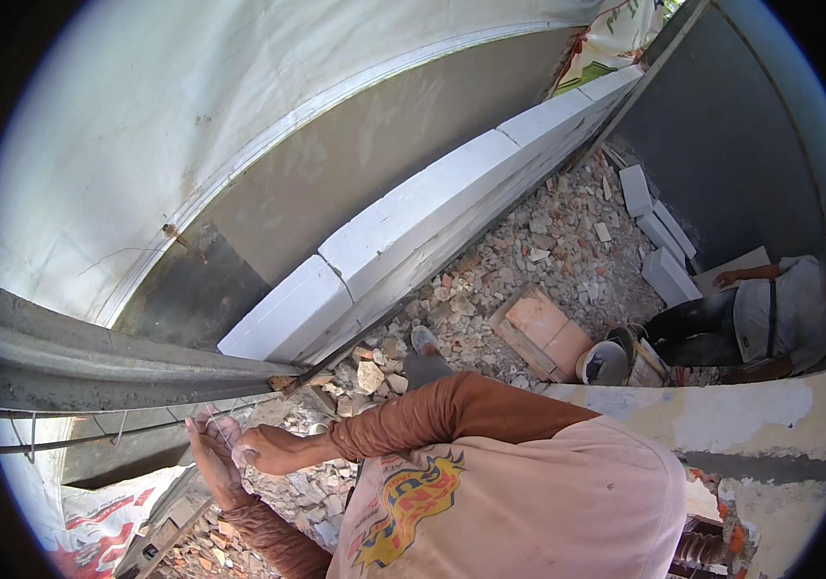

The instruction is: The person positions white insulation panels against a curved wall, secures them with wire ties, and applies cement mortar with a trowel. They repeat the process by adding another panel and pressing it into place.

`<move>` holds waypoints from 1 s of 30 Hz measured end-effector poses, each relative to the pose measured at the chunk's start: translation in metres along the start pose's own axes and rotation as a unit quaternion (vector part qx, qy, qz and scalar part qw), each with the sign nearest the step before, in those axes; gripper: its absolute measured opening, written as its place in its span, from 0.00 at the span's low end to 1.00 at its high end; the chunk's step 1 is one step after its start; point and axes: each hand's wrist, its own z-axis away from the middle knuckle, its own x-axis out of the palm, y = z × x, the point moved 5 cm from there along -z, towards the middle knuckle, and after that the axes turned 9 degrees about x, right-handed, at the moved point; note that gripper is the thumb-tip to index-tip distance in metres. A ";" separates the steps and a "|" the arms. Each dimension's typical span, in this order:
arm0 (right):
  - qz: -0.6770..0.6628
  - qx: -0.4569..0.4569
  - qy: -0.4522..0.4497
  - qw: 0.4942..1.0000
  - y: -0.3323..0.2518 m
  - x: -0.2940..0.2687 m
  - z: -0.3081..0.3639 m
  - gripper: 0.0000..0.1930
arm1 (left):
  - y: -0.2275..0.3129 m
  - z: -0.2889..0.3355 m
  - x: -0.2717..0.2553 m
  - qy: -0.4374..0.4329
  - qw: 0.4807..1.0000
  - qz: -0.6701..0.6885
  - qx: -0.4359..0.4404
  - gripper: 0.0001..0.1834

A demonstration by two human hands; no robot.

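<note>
A thin dark steel reinforcing rod with short cross-ties (pixel 60 446) is running across the lower left of the frame, beneath a long grey ridged beam (pixel 142 378), its right end reaching toward the two bare hands. It is probably feeling stiff, rough and hardly fragile, fairly light for its length; a bare stretch between cross-ties is looking like the best hold. A fine pale strand, perhaps wire (pixel 227 415), is showing by the fingers, likely light and easily bent, best taken by its ends. The left hand (pixel 216 455) is turning its palm inward, fingers extending upward; whether they are gripping the strand, I cannot tell. The right hand (pixel 273 451) is curling its fingers together beside it; what they are clamping is hidden. At least four white rectangular blocks (pixel 422 207) are forming the wall's top course through the centre, about four loose white blocks (pixel 669 278) are lying at right, and one co-worker (pixel 770 314) is staying beyond one pale round bucket (pixel 604 364).
</note>
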 end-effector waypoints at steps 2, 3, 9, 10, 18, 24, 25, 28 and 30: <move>0.015 -0.007 0.000 1.000 0.002 -0.006 0.003 0.10 | 0.004 -0.011 0.008 0.079 0.997 -0.008 0.001 0.22; 0.023 -0.009 -0.031 0.999 0.001 -0.004 0.003 0.10 | 0.008 -0.012 0.017 0.032 0.998 0.039 0.029 0.16; 0.037 0.011 -0.101 0.994 -0.006 -0.008 0.001 0.10 | 0.016 -0.022 0.007 0.120 0.985 -0.114 0.042 0.10; 0.042 0.014 -0.109 0.993 -0.007 -0.010 -0.001 0.10 | 0.022 -0.025 0.008 0.136 0.970 -0.178 0.097 0.10; 0.037 -0.003 -0.160 0.986 0.001 -0.047 0.004 0.14 | 0.045 -0.021 0.021 0.196 0.879 -0.357 0.250 0.09; 0.105 -0.107 -0.114 0.982 0.017 -0.080 0.025 0.24 | 0.053 -0.017 0.034 0.252 0.799 -0.447 0.314 0.13; 0.103 -0.092 -0.123 0.983 0.023 -0.084 0.027 0.24 | 0.055 -0.014 0.038 0.275 0.772 -0.459 0.343 0.14; 0.100 -0.066 -0.130 0.984 0.037 -0.094 0.034 0.25 | 0.056 -0.010 0.039 0.285 0.795 -0.450 0.291 0.16; 0.094 -0.024 -0.160 0.982 0.046 -0.096 0.041 0.23 | 0.055 0.000 0.038 0.306 0.788 -0.459 0.272 0.16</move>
